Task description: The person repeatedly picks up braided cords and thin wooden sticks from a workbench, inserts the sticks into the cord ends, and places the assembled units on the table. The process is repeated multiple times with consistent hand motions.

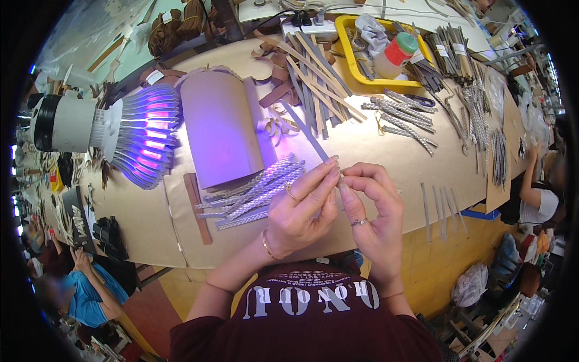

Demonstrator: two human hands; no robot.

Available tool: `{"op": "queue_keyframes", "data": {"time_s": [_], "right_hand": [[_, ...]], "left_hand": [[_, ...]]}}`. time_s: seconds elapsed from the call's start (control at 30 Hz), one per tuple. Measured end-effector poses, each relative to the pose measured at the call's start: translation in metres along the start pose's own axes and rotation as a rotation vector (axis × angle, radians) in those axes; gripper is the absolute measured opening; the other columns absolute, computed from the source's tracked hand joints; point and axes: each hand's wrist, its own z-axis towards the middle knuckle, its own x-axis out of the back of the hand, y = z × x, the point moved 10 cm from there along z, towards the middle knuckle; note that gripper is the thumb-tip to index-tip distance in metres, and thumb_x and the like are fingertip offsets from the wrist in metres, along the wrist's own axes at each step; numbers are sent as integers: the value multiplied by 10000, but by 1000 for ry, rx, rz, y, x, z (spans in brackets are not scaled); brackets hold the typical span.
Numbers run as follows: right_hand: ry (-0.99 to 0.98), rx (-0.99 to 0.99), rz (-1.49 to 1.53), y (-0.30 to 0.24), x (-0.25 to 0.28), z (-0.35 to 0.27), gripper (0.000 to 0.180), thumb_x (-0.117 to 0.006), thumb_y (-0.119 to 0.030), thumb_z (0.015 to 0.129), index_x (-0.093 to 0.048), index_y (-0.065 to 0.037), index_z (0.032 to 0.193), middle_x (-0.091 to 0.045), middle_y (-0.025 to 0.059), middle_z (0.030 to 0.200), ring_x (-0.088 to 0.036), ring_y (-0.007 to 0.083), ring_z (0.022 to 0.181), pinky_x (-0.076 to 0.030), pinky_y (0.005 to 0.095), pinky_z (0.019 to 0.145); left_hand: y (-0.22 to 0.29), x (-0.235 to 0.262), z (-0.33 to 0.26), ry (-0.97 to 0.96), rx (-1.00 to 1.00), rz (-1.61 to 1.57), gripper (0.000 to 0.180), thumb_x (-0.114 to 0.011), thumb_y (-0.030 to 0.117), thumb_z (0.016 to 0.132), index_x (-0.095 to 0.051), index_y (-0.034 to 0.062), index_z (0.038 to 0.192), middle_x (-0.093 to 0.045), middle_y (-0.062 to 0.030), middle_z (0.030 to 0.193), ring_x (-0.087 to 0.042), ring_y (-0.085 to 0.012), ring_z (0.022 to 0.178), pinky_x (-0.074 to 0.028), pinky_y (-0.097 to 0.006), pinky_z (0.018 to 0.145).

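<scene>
My left hand (300, 214) pinches a narrow flat grey strip (309, 135), which slants up and away to the left over the table. Close beside it, my right hand (380, 208) has thumb and forefinger pressed together at the strip's lower end. The fingers hide most of that end. Just left of my left hand lies a pile of braided grey-white straps (253, 196). A curved brown board (217, 130) stands arched behind the pile, with a thin brown strip (198, 211) in front of it.
A glowing finned lamp (142, 136) juts in from the left. Flat grey and tan strips (316, 78) lie at the back. A yellow tray (347, 57) holds a green-capped jar (397, 55). More braided straps (404, 117) lie right; several thin strips (426, 208) lie near the front edge.
</scene>
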Motion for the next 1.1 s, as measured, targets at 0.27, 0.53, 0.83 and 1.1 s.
{"op": "queue_keyframes", "data": {"time_s": [0.27,0.53,0.83,1.1], "right_hand": [[-3,16,-34,2,1,2,96,-680,-80,876,-682,-28,956,-642,72,988,-593,237,935,-388,353,899],[-2,86,-130,-6,3,1,85,-684,-86,877,-683,-34,944,-642,56,980,-589,215,931,-349,354,909],[4,140,-199,-8,2,1,104,-668,-72,867,-656,-43,966,-630,63,1008,-583,223,939,-343,367,905],[53,232,-433,-15,-5,-3,126,-660,-41,863,-637,-49,986,-620,68,1029,-554,244,967,-357,385,917]], "left_hand": [[0,0,1,-42,-31,-27,338,-667,-55,783,-690,-42,1120,-682,-186,1155,-727,-251,861,-593,-295,721],[0,-1,1,-66,-37,-29,379,-673,-38,760,-687,-26,1138,-686,-165,1161,-726,-230,785,-585,-285,662],[-5,-5,4,-114,45,-114,344,-683,-20,787,-692,-22,1131,-690,-163,1145,-725,-237,881,-587,-292,745],[-19,-10,11,-198,207,-178,227,-698,-17,829,-713,-36,1055,-711,-154,1059,-718,-249,918,-572,-305,799]]}}
